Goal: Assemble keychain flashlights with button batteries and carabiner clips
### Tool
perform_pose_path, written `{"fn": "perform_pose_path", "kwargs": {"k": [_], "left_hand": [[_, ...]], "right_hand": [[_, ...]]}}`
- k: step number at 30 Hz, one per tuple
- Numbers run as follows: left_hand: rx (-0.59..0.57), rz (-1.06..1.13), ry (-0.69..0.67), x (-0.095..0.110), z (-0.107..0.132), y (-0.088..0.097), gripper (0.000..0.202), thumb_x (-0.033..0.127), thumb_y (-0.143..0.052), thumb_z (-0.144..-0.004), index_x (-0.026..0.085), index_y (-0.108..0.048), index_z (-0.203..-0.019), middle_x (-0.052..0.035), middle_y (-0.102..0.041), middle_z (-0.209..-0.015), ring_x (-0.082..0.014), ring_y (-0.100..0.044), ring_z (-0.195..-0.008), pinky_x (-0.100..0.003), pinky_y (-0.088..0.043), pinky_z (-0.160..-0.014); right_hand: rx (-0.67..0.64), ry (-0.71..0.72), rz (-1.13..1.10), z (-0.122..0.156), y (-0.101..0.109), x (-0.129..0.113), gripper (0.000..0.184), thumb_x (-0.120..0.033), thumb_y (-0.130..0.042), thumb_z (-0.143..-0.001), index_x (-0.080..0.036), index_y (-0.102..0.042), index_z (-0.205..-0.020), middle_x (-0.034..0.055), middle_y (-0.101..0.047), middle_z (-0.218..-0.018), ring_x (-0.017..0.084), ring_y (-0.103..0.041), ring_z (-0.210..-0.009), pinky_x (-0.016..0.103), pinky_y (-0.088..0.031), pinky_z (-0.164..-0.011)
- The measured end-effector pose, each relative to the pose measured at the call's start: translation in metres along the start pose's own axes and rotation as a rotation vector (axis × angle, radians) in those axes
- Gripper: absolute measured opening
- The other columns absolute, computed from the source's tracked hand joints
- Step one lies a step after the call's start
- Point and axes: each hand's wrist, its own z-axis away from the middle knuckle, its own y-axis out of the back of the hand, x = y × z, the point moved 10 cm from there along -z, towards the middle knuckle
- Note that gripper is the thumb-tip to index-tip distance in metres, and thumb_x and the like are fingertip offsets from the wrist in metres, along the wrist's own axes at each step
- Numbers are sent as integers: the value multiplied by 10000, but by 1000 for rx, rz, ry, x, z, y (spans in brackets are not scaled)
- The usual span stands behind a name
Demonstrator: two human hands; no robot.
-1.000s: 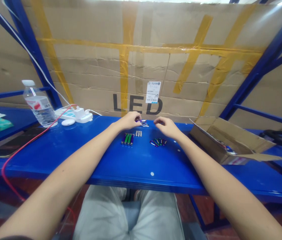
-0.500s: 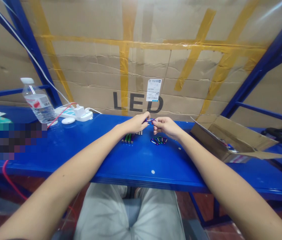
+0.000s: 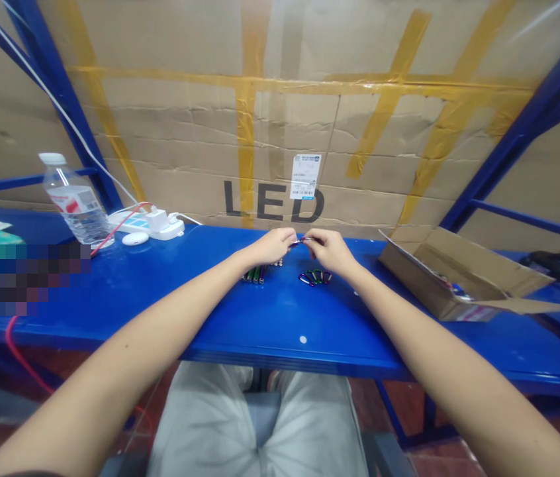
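Over the far part of the blue table, my left hand and my right hand nearly meet, fingers pinched. Between the fingertips shows a slim, shiny purple-red metal piece. Both hands grip it, one at each end; fingers cover much of it, and I cannot make out its exact kind. Below my right hand lie several small carabiners, purple and green among them, in a row. Several slim green and dark tubes lie side by side under my left wrist, partly hidden. Small silvery round pieces sit beside them.
An open cardboard box stands at the right with small items inside. At the left are a water bottle, a power strip with cables, and a white oval case. A large taped cardboard sheet rises behind the table.
My right hand has turned, its fingers now curling down over the piece. My left fingers have closed in tighter, and the hands hold the piece end to end.
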Motion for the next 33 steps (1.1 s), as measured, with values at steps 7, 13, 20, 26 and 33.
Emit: {"fn": "perform_pose_path", "kwargs": {"k": [7, 13, 20, 26, 33], "left_hand": [[-56, 270, 131, -16, -2, -7, 211, 304, -425, -965, 171, -560, -872, 11, -565, -690, -96, -452, -534, -243, -376, -554], [42, -287, 10, -34, -4, 15, 209, 265, -483, -923, 214, -668, -1005, -62, -702, -1047, -210, -610, -941, -309, -431, -782], [-122, -728, -153, -37, -9, -9, 215, 135, -493, -857, 192, -699, -867, -101, -686, -879, -236, -552, -863, -323, -373, -728], [-141, -784, -194, -36, -14, -14, 249, 142, -492, -861, 195, -729, -914, -118, -690, -919, -251, -539, -895, -339, -368, -753], [-132, -740, -163, -43, -13, -8, 240, 167, -500, -866, 185, -739, -862, -104, -703, -870, -232, -565, -882, -329, -379, -775]], "right_hand": [[54, -17, 80, 0, 7, -3, 245, -292, -512, -886, -186, -585, -678, 13, -615, -591, 155, -570, -619, 265, -405, -650], [41, -89, 146, -1, 9, 7, 277, -292, -514, -888, -187, -575, -640, 20, -637, -592, 154, -569, -603, 269, -391, -635], [-14, -97, 184, -1, 4, 11, 287, -275, -504, -893, -187, -560, -626, 15, -629, -581, 149, -563, -598, 265, -384, -627], [-41, -102, 184, -1, 1, 13, 265, -265, -502, -897, -180, -591, -663, 13, -638, -594, 146, -567, -590, 261, -382, -620], [-66, -145, 159, -1, -4, 25, 206, -179, -478, -893, -158, -683, -908, 32, -691, -690, 156, -603, -658, 265, -424, -678]]}}
